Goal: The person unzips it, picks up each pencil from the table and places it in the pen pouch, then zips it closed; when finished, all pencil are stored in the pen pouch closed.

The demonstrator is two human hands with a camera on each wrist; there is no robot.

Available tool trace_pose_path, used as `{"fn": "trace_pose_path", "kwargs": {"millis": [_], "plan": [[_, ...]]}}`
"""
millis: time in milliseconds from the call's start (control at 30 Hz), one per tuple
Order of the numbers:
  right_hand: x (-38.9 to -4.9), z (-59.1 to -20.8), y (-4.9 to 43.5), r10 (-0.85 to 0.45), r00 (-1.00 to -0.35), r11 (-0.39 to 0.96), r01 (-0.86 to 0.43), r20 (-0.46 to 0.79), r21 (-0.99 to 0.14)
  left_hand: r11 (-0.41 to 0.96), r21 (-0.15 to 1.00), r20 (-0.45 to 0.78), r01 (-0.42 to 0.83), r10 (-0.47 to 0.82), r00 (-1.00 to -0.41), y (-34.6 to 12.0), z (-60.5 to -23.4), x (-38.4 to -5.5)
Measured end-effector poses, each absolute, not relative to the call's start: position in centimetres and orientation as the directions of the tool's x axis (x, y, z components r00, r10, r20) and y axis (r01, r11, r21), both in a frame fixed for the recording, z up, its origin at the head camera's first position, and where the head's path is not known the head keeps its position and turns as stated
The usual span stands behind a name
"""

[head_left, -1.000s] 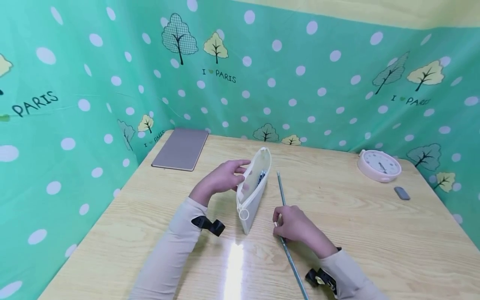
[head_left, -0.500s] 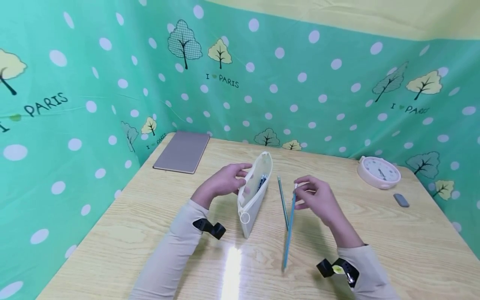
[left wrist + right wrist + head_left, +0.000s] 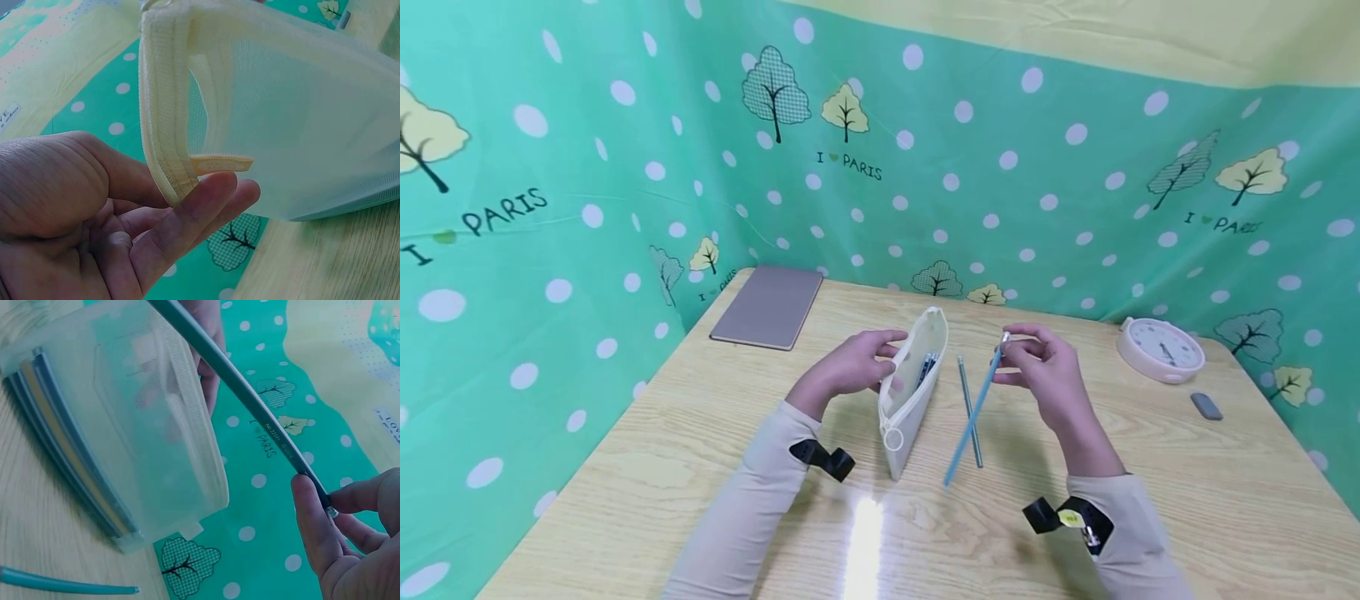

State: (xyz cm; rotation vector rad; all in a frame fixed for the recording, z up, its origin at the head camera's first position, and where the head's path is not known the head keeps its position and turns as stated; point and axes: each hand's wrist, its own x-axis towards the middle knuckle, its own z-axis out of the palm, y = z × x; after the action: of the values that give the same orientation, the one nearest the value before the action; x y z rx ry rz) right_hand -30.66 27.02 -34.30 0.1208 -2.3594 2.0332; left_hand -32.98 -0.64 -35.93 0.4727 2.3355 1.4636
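Observation:
My left hand (image 3: 853, 365) pinches the zippered edge of a translucent mesh pencil pouch (image 3: 910, 427), which stands upright with its mouth open. Through its wall in the right wrist view, several pencils (image 3: 78, 450) show inside, leaning along the bottom. My right hand (image 3: 1051, 375) holds a blue pencil (image 3: 967, 432) by its end between thumb and fingers, to the right of the pouch. The pencil hangs above the table, slanting down and left. Beneath it, a second pencil (image 3: 963, 382) lies on the wooden table.
A grey notebook (image 3: 769, 307) lies at the table's far left. Toward the far right stand a pink round clock (image 3: 1161, 350) and a small grey eraser-like block (image 3: 1206, 407). A green patterned cloth (image 3: 1037, 250) hangs behind the table (image 3: 700, 467).
The right hand has lifted one pencil off the table and raised it away from me, its lower end swinging left. The left hand has kept its hold on the pouch.

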Motion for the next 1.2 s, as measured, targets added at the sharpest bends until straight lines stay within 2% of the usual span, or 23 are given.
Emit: {"fn": "trace_pose_path", "kwargs": {"millis": [533,900,1200], "plan": [[-32.0,-32.9,24.8,0.033,-0.989,-0.119,-0.148,0.145,-0.982,0.398,0.914,-0.116,0.082,0.449,-0.886,-0.2,-36.2,-32.9],[-33.0,-33.2,22.7,0.112,-0.977,-0.191,-0.199,0.18,-0.961,0.407,0.909,-0.111,0.087,0.438,-0.892,-0.4,-36.0,-32.9],[-33.0,-33.7,22.1,0.155,-0.96,-0.167,-0.259,0.234,-0.951,0.404,0.912,-0.119,0.077,0.438,-0.891,-0.3,-35.9,-32.8]]}}
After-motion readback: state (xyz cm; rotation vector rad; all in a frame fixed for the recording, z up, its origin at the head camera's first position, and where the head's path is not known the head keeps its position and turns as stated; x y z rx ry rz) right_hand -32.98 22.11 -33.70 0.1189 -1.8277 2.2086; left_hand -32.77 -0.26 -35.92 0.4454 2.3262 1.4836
